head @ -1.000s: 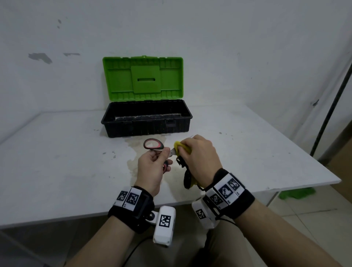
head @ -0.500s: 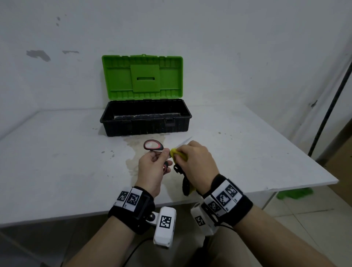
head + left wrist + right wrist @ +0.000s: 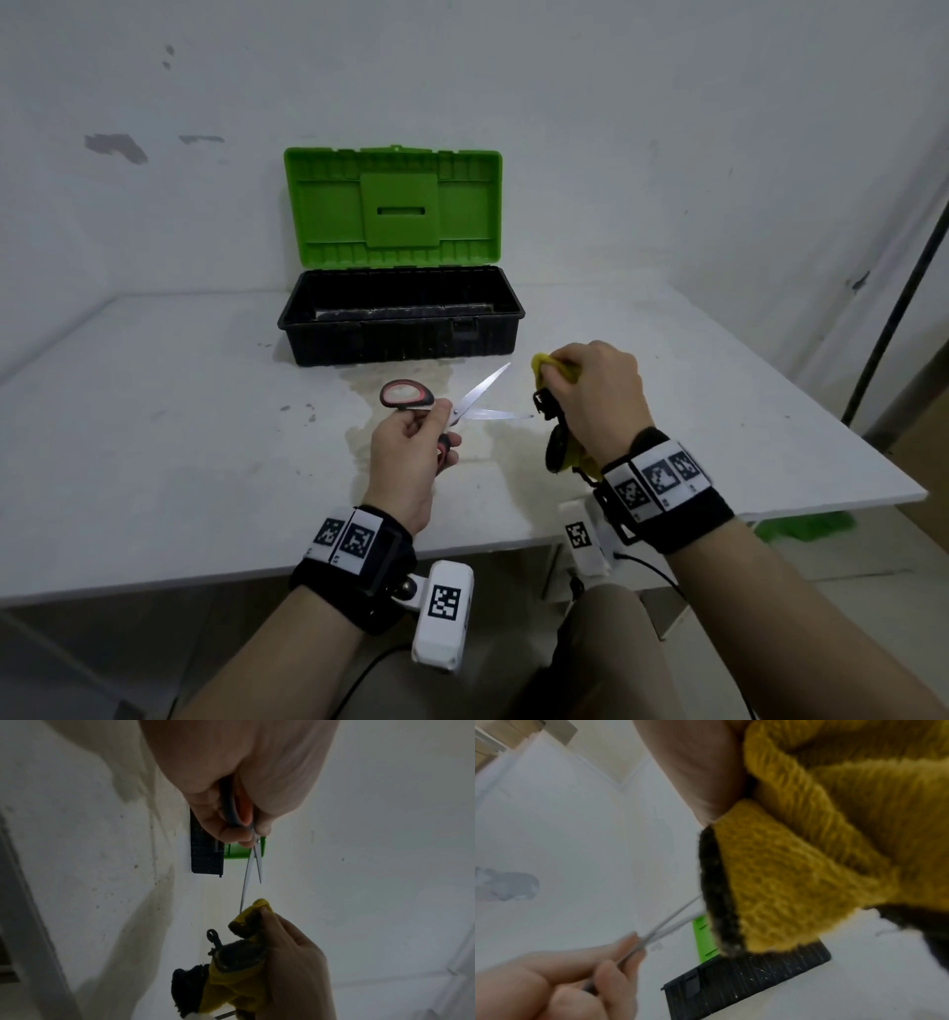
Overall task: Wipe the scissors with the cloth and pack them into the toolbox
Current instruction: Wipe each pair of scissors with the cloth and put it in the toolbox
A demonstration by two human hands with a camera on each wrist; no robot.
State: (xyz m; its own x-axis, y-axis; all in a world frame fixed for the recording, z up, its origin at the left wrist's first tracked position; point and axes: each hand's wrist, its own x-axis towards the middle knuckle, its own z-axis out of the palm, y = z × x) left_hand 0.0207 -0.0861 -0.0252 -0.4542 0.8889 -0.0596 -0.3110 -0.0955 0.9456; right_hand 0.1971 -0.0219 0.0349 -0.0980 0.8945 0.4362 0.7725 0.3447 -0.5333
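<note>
My left hand (image 3: 411,442) grips the red-and-black handles of the scissors (image 3: 475,401) above the table, blades spread and pointing right. In the left wrist view the scissors (image 3: 250,866) point down toward the cloth (image 3: 246,959). My right hand (image 3: 590,401) holds the bunched yellow-and-black cloth (image 3: 557,447) just past the blade tips, apart from them. The cloth (image 3: 821,852) fills the right wrist view, with the scissors' blades (image 3: 670,923) beside it. The black toolbox (image 3: 400,318) stands behind with its green lid (image 3: 393,205) up.
The white table (image 3: 154,437) has a yellowish stain under my hands and its front edge is close to me. A white wall rises right behind the toolbox. A dark pole (image 3: 893,318) leans at the right, with something green (image 3: 806,529) on the floor.
My right hand has slid the cloth rightward off the blades, which now show bare and spread. The left hand keeps its grip on the handles.
</note>
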